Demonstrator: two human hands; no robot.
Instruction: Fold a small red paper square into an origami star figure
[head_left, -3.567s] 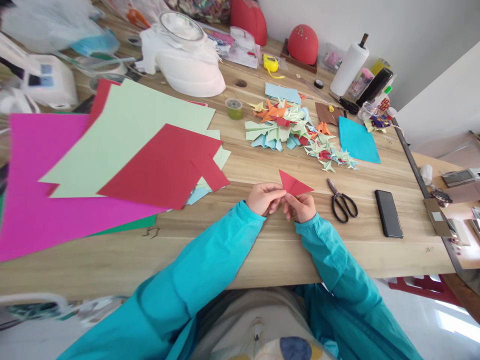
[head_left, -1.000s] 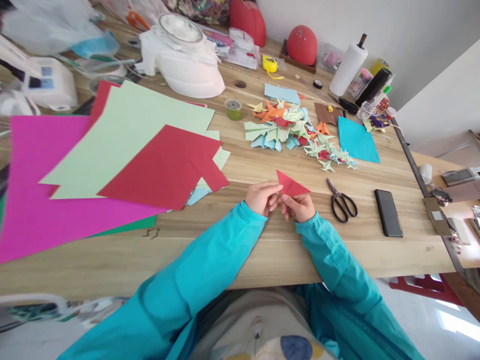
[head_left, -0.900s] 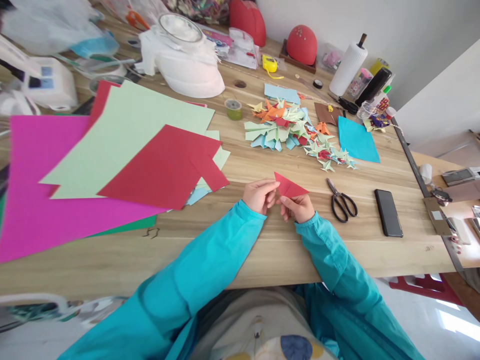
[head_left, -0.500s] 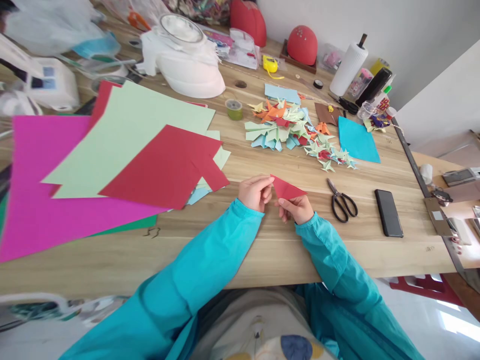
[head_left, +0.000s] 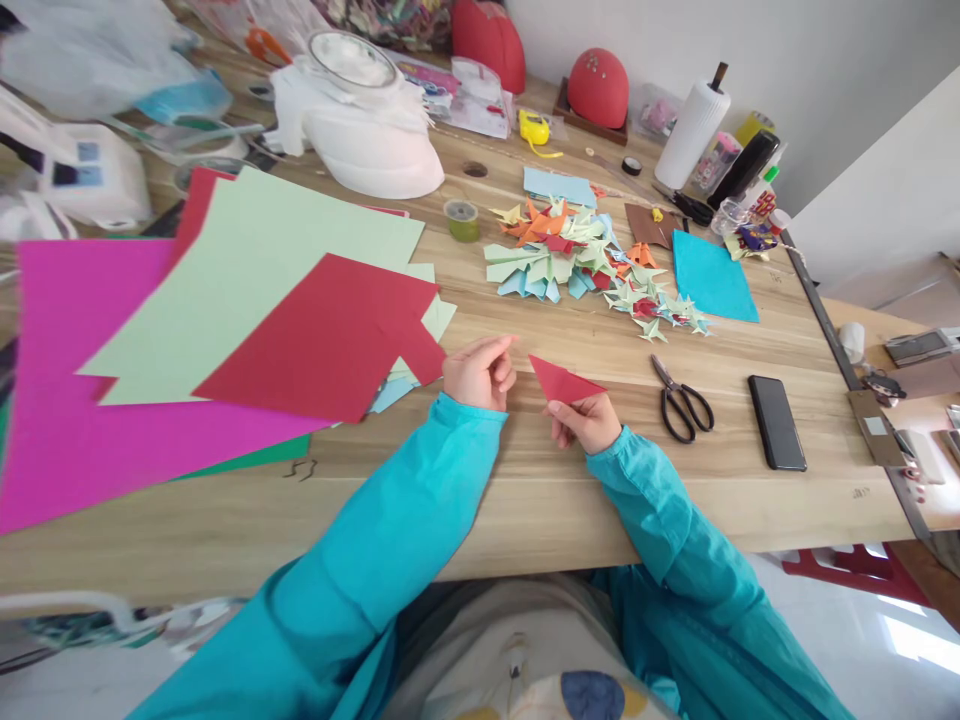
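Between the thumb and fingers of my right hand (head_left: pixel 589 420) is a folded red paper triangle (head_left: pixel 559 380), held just above the wooden table. My left hand (head_left: pixel 480 375) is apart from it on the left, with the index finger stretched out, the other fingers curled and nothing visible in its grasp. Close to that hand lies a red paper sheet (head_left: pixel 322 340), on top of pale green sheets (head_left: pixel 225 260) and a magenta sheet (head_left: pixel 82 340). Beyond both hands is a heap of folded paper pieces (head_left: pixel 555 260) in green, orange, red and blue.
To the right lie black-handled scissors (head_left: pixel 681 398) and a phone (head_left: pixel 777 422). A turquoise square (head_left: pixel 714 275) sits farther back. A spool (head_left: pixel 461 220), a yellow tape measure (head_left: pixel 534 127), a red pincushion (head_left: pixel 598 88) and a white cap-like form (head_left: pixel 375 145) stand behind.
My left hand has let go of the red paper triangle and moved left, away from it. My right hand keeps hold of the triangle and has shifted slightly left.
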